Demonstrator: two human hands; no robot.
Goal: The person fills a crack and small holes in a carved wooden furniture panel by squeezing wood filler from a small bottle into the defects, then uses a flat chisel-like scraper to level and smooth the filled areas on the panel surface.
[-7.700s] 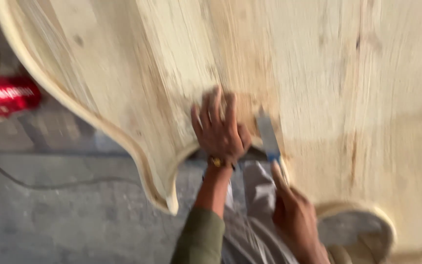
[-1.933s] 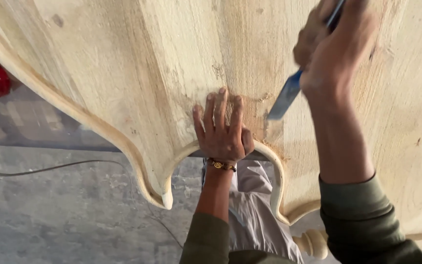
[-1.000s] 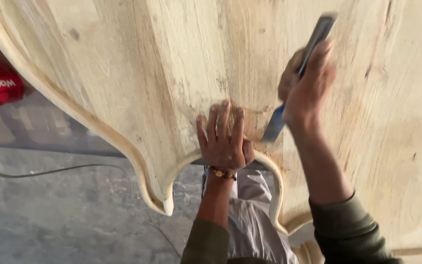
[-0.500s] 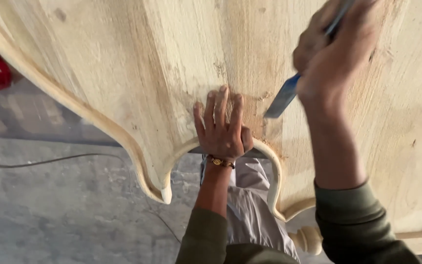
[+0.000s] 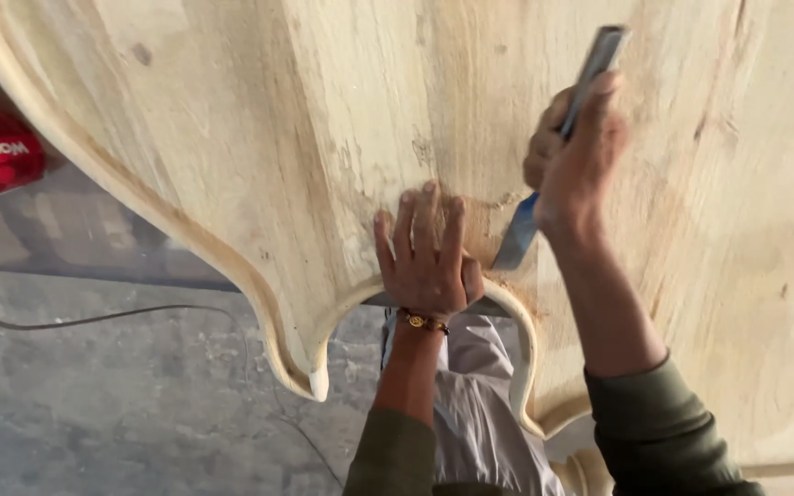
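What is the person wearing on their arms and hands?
Both arms have dark olive-green long sleeves, pushed up the forearms. The left hand has a beaded bracelet with gold and dark beads at the wrist. The right hand is bare, with no gloves or rings showing.

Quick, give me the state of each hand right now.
Left hand: open, fingers spread flat on the carved wooden panel.
Right hand: closed around a chisel, blade tip against the wood.

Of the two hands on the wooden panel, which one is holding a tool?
The right hand: it grips a flat metal tool whose blade end touches the wooden panel. The left hand, with a beaded bracelet, lies flat and empty.
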